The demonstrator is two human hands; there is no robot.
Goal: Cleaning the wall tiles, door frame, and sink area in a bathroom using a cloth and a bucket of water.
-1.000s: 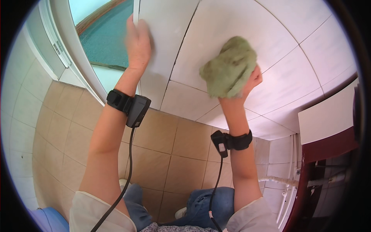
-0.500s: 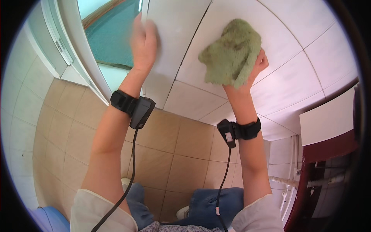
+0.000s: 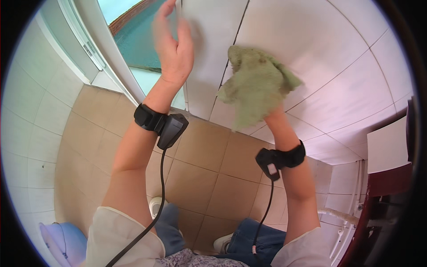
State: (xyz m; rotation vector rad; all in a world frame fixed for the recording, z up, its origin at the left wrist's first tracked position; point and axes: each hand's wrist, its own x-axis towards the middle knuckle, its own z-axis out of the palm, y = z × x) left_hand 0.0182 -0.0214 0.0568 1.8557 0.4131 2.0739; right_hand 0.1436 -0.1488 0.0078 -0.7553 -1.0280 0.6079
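A green fluffy cleaning cloth (image 3: 260, 84) hangs spread against the white tiled wall (image 3: 307, 35). My right hand (image 3: 275, 114) holds it, with the fingers hidden behind the fabric and only the part by the wrist showing. My left hand (image 3: 175, 55) is raised beside the white door frame edge (image 3: 179, 13), its fingers apart and slightly blurred. Nothing is in that hand; whether it touches the frame I cannot tell. A black strapped device with a cable sits on each of my wrists.
Left of the frame, an opening shows a teal floor (image 3: 140, 42). A blue bucket (image 3: 66, 244) stands at the lower left on tan floor tiles (image 3: 195, 182). At the right are a dark red cabinet (image 3: 387, 184) with a white top and a ribbed hose (image 3: 338, 216).
The cloth and my right hand have moved down the wall. My left hand's fingers have spread apart at the frame edge. The whole view has shifted, bringing more of the bucket in.
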